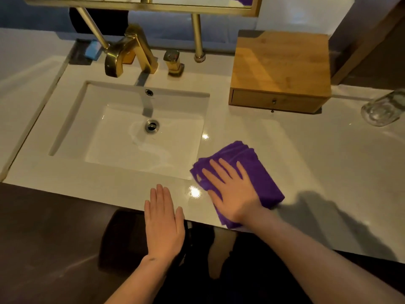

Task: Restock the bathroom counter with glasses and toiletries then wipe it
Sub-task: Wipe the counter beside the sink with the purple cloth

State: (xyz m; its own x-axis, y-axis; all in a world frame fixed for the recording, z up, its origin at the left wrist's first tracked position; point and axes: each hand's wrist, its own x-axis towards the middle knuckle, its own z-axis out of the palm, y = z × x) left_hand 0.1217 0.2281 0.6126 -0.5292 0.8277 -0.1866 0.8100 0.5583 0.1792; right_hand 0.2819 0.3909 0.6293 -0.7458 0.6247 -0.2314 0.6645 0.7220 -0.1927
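A folded purple cloth (247, 159) lies on the white counter (306, 154) just right of the sink's near corner. My right hand (232, 191) presses flat on the cloth, fingers spread and pointing away from me. My left hand (163, 222) rests flat at the counter's front edge, fingers straight and together, holding nothing. A clear drinking glass (382, 109) stands at the far right of the counter.
A rectangular white sink (65, 126) with a metal drain fills the counter's left half. A gold faucet (125, 53) and gold handle (173, 63) stand behind it. A wooden drawer box (280, 69) sits at the back right. A blue item (93, 49) lies on a dark tray back left.
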